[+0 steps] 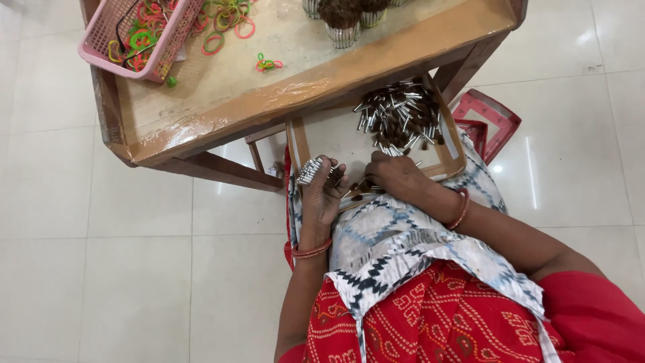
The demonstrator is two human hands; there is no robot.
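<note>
Our left hand [321, 191] fingers clasp a bundle of silver-tipped sticks [310, 171]; our right hand [396, 176] fingers curl, pinching sticks at the tray [451, 144] near edge.

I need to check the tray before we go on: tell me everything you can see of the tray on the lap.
The tray is a shallow, roughly square board with raised brown rims and a pale floor, apparently cardboard or wood. It rests tilted on the person's lap, its far edge tucked under the table. A pile of small silver-tipped sticks fills its far right corner. The right hand lies on its near edge; the left hand, holding a bundle, is at its near left corner.
</note>
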